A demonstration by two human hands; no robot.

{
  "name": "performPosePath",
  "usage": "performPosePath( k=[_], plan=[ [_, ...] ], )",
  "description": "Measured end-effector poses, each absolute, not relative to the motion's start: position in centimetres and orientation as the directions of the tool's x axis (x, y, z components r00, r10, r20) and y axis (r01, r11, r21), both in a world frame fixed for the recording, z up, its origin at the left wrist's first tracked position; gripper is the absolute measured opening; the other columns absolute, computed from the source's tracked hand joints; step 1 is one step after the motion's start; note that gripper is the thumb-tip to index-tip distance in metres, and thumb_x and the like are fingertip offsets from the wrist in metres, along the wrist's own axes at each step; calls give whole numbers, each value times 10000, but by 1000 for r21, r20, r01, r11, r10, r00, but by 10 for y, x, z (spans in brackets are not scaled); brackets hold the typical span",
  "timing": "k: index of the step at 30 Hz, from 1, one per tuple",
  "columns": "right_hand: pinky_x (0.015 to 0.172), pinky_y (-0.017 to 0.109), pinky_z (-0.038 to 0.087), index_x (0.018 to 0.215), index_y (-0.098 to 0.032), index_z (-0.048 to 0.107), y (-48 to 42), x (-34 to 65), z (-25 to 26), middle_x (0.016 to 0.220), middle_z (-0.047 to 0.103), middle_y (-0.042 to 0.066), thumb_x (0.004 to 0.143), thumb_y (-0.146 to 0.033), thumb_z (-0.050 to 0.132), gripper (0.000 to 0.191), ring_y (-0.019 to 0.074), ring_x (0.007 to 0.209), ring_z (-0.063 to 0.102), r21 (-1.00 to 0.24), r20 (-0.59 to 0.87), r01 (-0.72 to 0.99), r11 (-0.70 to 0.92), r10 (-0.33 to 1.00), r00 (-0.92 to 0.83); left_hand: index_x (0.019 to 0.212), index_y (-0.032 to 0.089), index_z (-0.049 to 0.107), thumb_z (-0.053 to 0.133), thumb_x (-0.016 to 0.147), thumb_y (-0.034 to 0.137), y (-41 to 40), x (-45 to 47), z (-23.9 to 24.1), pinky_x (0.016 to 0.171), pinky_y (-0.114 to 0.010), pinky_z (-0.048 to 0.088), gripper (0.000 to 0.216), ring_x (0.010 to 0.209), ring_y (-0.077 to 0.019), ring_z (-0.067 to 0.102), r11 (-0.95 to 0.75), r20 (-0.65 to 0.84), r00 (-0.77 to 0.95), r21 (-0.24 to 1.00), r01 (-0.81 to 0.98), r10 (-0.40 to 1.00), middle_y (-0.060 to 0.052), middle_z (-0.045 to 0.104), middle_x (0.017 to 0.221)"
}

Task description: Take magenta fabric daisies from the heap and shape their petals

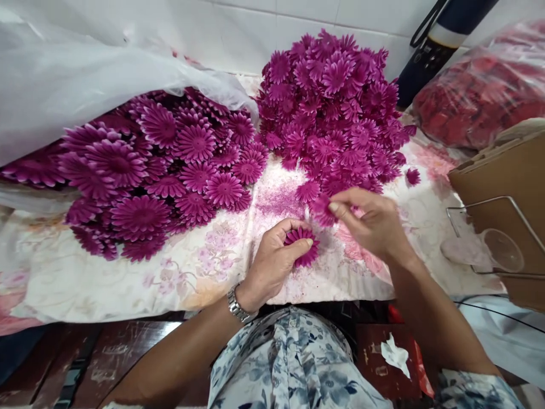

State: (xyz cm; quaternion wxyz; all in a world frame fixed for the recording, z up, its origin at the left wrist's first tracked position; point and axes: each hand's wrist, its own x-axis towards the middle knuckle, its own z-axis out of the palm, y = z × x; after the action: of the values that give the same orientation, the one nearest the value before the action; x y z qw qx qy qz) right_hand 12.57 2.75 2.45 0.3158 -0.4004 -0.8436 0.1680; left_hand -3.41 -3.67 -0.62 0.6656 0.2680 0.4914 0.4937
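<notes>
The left hand pinches a round, dark-magenta, many-petalled flower; just beyond, to the right, the right hand pinches a blurred, paler magenta flower.

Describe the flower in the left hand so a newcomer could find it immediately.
At the near edge of the patterned cloth, find the metal watch, and just beyond it the left hand. This hand pinches the flower, which looks darker and sharper than the blurred one in the right hand.
</notes>
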Motion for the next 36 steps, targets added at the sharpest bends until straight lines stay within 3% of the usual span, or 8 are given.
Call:
performPosePath(
  k=[4, 7, 11, 14, 20, 25, 31, 36],
  plan=[
    [669, 322, 508, 848, -155, 679, 76, 153, 47, 775, 697, 70, 839, -210, 566, 126, 162, 704, 630, -296, 613, 842, 451, 766, -194, 850, 160, 603, 687, 666, 203, -30, -37, 1, 555, -213, 418, 207, 588, -80, 523, 423, -446, 61, 785, -453, 893, 21, 587, 702],
    [798, 427, 484, 1063, -129, 643, 86, 162, 48, 942, 688, 123, 779, -247, 642, 308, 242, 884, 621, -132, 677, 918, 374, 711, -192, 896, 159, 610, 626, 693, 175, -22, -40, 7, 590, -225, 428, 204, 656, -103, 558, 426, -447, 91, 743, -516, 890, -9, 622, 769],
    [611, 292, 475, 904, -178, 649, 54, 144, 32, 764, 663, 44, 855, -268, 560, 135, 145, 675, 586, -369, 573, 716, 592, 752, -327, 923, 139, 644, 569, 683, 120, -7, -44, 9, 593, -210, 403, 252, 654, -93, 528, 402, -394, 147, 709, -579, 907, -13, 621, 761],
    [613, 270, 456, 872, -181, 608, 35, 123, 16, 753, 622, 27, 816, -293, 629, 127, 135, 680, 559, -509, 423, 551, 662, 749, -509, 879, 116, 665, 572, 691, 137, 3, -44, 6, 627, -212, 409, 210, 665, -92, 517, 374, -358, 158, 682, -629, 920, -19, 618, 748],
    [611, 249, 388, 751, -185, 491, 42, 110, 4, 679, 509, -16, 793, -186, 615, 131, 115, 643, 475, -494, 367, 539, 682, 725, -582, 1048, 110, 655, 580, 605, 36, 5, -43, 0, 659, -199, 393, 455, 697, -79, 531, 405, -343, 221, 692, -598, 913, -24, 646, 803],
    [643, 256, 377, 751, -186, 501, 45, 108, 9, 701, 524, -9, 791, -231, 636, 148, 122, 679, 474, -500, 290, 548, 671, 725, -624, 1076, 120, 656, 601, 613, 51, 1, -43, 0, 645, -204, 378, 470, 660, -71, 516, 370, -346, 156, 735, -568, 925, -5, 636, 745],
    [558, 227, 376, 734, -188, 504, 43, 105, -7, 645, 501, -17, 841, -249, 582, 146, 103, 606, 470, -520, 461, 458, 722, 688, -561, 1089, 142, 670, 613, 626, 61, -2, -46, -6, 542, -200, 307, 474, 549, -63, 413, 386, -379, 133, 738, -554, 916, 56, 454, 512],
    [591, 249, 417, 758, -194, 509, 43, 105, -17, 647, 530, 6, 870, -149, 476, 125, 124, 628, 493, -396, 572, 448, 802, 597, -563, 1053, 151, 695, 657, 654, 112, -1, -45, -9, 489, -193, 279, 403, 513, -48, 377, 392, -398, 116, 735, -554, 910, 28, 547, 580]
  ],
)
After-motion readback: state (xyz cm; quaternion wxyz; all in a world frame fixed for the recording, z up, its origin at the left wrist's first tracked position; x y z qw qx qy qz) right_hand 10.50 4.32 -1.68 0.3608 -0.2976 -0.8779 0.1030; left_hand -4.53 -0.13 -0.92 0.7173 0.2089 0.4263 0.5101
